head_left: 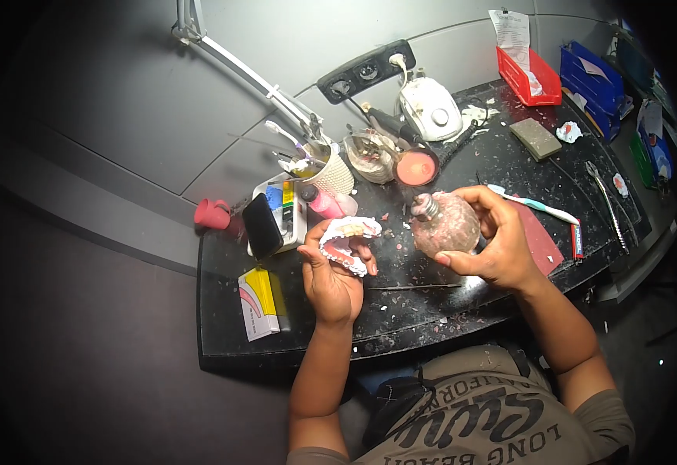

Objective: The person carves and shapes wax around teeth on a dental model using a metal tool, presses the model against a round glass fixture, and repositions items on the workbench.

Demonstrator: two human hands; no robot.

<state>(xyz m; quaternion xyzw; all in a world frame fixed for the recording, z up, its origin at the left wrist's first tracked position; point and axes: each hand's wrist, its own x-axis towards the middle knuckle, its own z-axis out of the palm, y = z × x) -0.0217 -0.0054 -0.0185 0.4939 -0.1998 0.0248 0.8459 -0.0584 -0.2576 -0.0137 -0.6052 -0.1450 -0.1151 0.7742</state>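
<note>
My left hand (329,291) is closed around a white plaster dental cast (351,229) with pink material along its arch and a few yellowish teeth. The fingers support it from behind and the thumb lies at its left edge. In my right hand (505,252) is a round glass spirit lamp (448,225), smeared with pinkish residue. Its metal neck points up and left, toward the cast, and the two things are apart. Both hands are raised over the black worktable (400,322). Beneath the right hand lies a pink sheet (536,236), partly covered.
Behind the hands stand a tool cup (332,174), a pink bottle (321,201), a pink-filled bowl (416,167) and a white machine (430,108). A phone (263,225) and a box (258,306) are at left. At right lie a toothbrush (544,206), metal tool (606,201) and red bin (530,77).
</note>
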